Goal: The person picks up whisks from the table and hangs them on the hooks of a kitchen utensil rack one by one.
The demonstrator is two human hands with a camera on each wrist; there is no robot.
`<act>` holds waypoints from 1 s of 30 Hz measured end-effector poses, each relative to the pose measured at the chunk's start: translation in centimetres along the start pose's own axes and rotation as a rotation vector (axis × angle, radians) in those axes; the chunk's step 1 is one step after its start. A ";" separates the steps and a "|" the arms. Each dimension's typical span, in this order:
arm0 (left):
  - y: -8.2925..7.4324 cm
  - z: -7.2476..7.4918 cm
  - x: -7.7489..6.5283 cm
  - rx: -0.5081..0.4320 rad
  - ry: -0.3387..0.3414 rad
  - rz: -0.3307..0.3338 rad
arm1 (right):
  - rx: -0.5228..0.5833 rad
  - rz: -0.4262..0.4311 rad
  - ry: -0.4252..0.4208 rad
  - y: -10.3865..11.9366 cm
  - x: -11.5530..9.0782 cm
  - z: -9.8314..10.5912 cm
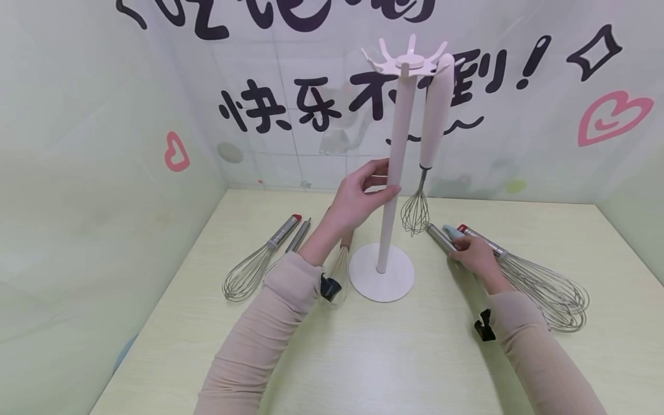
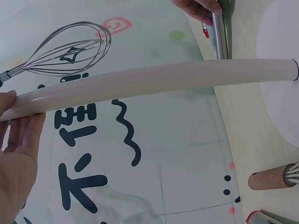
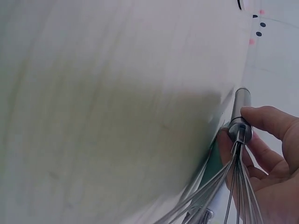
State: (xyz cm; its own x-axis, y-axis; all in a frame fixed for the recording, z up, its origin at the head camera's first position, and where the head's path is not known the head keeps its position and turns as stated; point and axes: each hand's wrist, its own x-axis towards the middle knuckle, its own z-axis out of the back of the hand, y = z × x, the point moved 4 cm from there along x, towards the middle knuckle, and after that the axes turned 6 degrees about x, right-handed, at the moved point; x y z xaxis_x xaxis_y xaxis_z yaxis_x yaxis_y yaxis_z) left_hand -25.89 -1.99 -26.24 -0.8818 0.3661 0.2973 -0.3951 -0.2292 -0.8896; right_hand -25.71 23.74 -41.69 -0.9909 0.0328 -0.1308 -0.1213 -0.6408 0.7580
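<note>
A white stand (image 1: 399, 132) with a round base and a crown of hooks stands upright on the table. My left hand (image 1: 358, 196) holds its pole about midway, thumb and fingers on opposite sides. From one hook hangs a white-handled whisk (image 1: 437, 115), wire end down. To the right of the stand, my right hand (image 1: 474, 256) pinches a steel-handled whisk (image 3: 242, 102) between thumb and fingers, close to where the wires begin. Beneath and beside that hand lie a light blue handle (image 1: 453, 231) and a large red-tipped wire whisk (image 1: 544, 288).
Left of the stand lie a red-tipped whisk (image 1: 249, 271), a thin metal handle (image 1: 299, 233) and a wooden-handled whisk (image 1: 346, 239), partly behind my left arm. A printed curtain (image 1: 311, 144) closes off the table's (image 1: 378, 357) back and sides.
</note>
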 end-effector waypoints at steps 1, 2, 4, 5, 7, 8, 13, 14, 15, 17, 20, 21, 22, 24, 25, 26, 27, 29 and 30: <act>0.0 0.0 0.0 -0.001 -0.001 -0.001 | 0.011 -0.005 -0.003 0.0 0.0 0.0; 0.0 0.0 0.0 -0.002 -0.003 -0.001 | 0.019 -0.008 -0.006 0.1 0.0 0.1; 0.0 0.0 0.0 -0.005 -0.006 0.000 | 0.028 -0.014 -0.014 0.3 0.0 0.2; 0.0 0.1 0.0 -0.007 -0.007 0.002 | 0.024 -0.013 -0.018 0.4 0.0 0.3; 0.0 0.1 -0.1 -0.008 -0.010 0.006 | 0.007 -0.007 -0.027 0.6 0.0 0.4; 0.0 0.1 -0.1 -0.009 -0.010 0.009 | -0.003 0.001 -0.030 0.7 0.0 0.4; 0.0 0.0 -0.1 -0.007 -0.008 0.010 | -0.007 0.027 -0.034 1.2 -0.1 0.6; 0.0 0.0 -0.1 -0.006 -0.008 0.008 | 0.000 0.031 -0.034 1.4 -0.1 0.7; -0.1 0.0 -0.1 -0.005 -0.008 0.005 | 0.007 0.033 -0.036 1.5 -0.1 0.7; -0.1 0.0 -0.1 -0.005 -0.009 0.001 | 0.024 0.039 -0.043 1.8 -0.2 0.8; -0.1 0.1 -0.2 -0.014 -0.013 0.004 | 0.047 0.044 -0.050 2.3 -0.3 1.0; -0.1 0.1 -0.2 -0.017 -0.015 0.006 | 0.052 0.044 -0.051 2.5 -0.4 1.0; -0.1 0.1 -0.2 -0.020 -0.017 0.009 | 0.060 0.044 -0.049 2.6 -0.4 1.1; -0.2 0.1 -0.2 -0.025 -0.022 0.015 | 0.072 0.045 -0.045 2.8 -0.4 1.2; -0.2 0.1 -0.2 -0.023 -0.025 0.015 | 0.075 0.046 -0.046 2.9 -0.4 1.2; -0.2 0.1 -0.2 -0.021 -0.027 0.014 | 0.078 0.047 -0.047 3.0 -0.4 1.3; -0.2 0.1 -0.2 -0.018 -0.029 0.012 | 0.084 0.045 -0.047 3.1 -0.3 1.4; -0.3 0.1 -0.2 -0.014 -0.030 0.007 | 0.092 0.044 -0.053 3.2 -0.3 1.6; -0.3 0.0 -0.2 -0.010 -0.032 0.004 | 0.097 0.042 -0.055 3.3 -0.3 1.6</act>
State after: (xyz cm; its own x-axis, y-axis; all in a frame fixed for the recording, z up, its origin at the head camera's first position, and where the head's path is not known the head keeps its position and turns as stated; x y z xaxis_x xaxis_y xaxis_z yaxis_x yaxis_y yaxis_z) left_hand -25.65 -2.02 -26.02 -0.8911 0.3362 0.3047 -0.3893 -0.2218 -0.8940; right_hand -25.96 22.87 -38.11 -0.9966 0.0516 -0.0646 -0.0825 -0.5654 0.8207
